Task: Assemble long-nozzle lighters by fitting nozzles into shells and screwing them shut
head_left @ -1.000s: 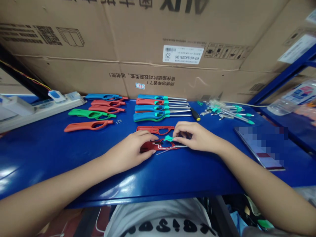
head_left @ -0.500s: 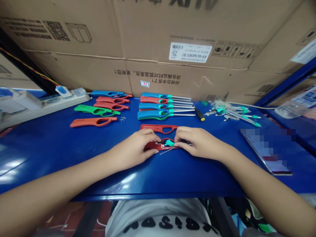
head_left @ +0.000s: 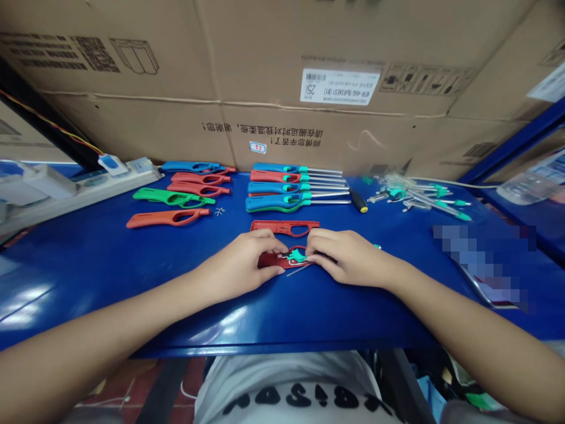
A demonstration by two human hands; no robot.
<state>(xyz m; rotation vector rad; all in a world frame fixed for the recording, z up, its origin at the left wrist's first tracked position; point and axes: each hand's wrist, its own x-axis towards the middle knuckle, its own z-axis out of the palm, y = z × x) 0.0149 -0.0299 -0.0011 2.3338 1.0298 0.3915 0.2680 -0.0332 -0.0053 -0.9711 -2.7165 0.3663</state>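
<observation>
My left hand (head_left: 242,259) is closed around the left end of a red lighter shell half (head_left: 272,261) lying on the blue table. Inside that half sits a teal trigger (head_left: 296,255) with thin wire and a dark part beside it. At the shell's right end, my right hand (head_left: 342,253) pinches the lighter's inner assembly; its fingers hide most of the grip. A small teal tip (head_left: 378,247) shows past the right wrist. Just behind, the other red shell half (head_left: 285,227) lies with its inside up. A thin grey rod (head_left: 298,270) rests in front of the shell.
Lighters with metal tubes (head_left: 282,203) are stacked behind, near a black-and-yellow screwdriver (head_left: 358,201). Coloured shells (head_left: 168,218) and small screws (head_left: 219,211) lie left. Teal-tipped tube assemblies (head_left: 424,197) and a phone (head_left: 481,271) are right. A cardboard box (head_left: 154,123) stands behind.
My right hand has shifted slightly left, and the teal trigger has moved left within the red shell half. My left hand stays in place. A teal tip now shows beyond my right hand.
</observation>
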